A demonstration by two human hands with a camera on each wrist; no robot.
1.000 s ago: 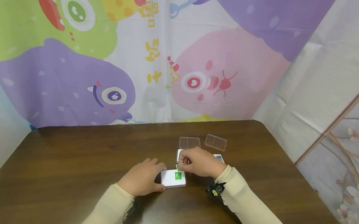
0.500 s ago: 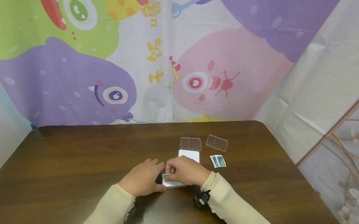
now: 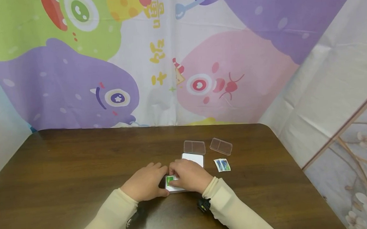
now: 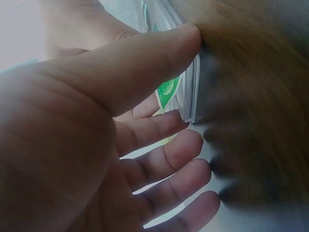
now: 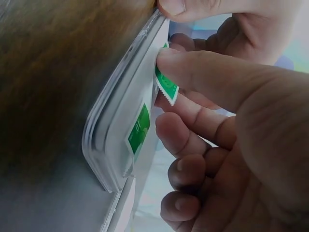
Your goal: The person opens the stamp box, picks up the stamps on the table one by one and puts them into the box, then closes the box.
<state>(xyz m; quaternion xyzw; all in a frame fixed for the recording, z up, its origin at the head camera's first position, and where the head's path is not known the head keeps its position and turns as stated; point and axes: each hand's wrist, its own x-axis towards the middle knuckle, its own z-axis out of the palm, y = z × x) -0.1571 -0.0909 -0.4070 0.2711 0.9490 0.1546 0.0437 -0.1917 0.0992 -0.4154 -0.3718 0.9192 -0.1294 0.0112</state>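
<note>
A shallow clear plastic case with a white surface (image 3: 176,189) lies flat on the table in front of me. My left hand (image 3: 145,183) steadies its left end, thumb at the near edge and index finger at the far edge. Between thumb and index finger, my right hand (image 3: 190,175) pinches a green postage stamp (image 5: 167,86) over the case's left end. The stamp is tilted up from the white surface in the right wrist view. Another green stamp (image 5: 139,131) lies on the case's other end; in the head view the right hand hides it.
Behind the right hand lies a second white-surfaced case (image 3: 193,157), partly covered. Two clear lids, one straight (image 3: 194,147) and one angled (image 3: 221,146), lie farther back. Blue-green stamps (image 3: 222,165) rest to the right on the brown table (image 3: 81,160).
My right hand has moved left with its green stamp, from the case's right side to its left end, and the stamp has turned flatter. The left hand stays in place.
</note>
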